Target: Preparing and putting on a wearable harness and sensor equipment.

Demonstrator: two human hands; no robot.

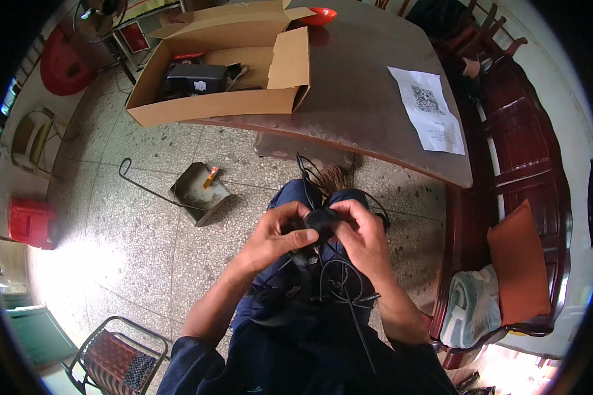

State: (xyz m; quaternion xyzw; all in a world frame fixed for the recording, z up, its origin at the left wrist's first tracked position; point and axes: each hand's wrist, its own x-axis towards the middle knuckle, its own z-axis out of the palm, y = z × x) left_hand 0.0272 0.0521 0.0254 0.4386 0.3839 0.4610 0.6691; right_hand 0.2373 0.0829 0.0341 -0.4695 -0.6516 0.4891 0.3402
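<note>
Above my knees, my left hand and my right hand both grip a small dark object. It is blurred, and the fingers partly cover it, so its kind is unclear. Fingers and thumb of the left hand close on its left side; the right hand pinches its right side. Thin black cables lie looped across my lap, and one strand runs down over my dark shirt. More black cable rises beyond the object, between my knees and the table.
An open cardboard box holding black devices sits at the left of the brown table. A printed sheet and a red bowl also rest there. A metal dustpan lies on the floor; a wooden bench stands at right.
</note>
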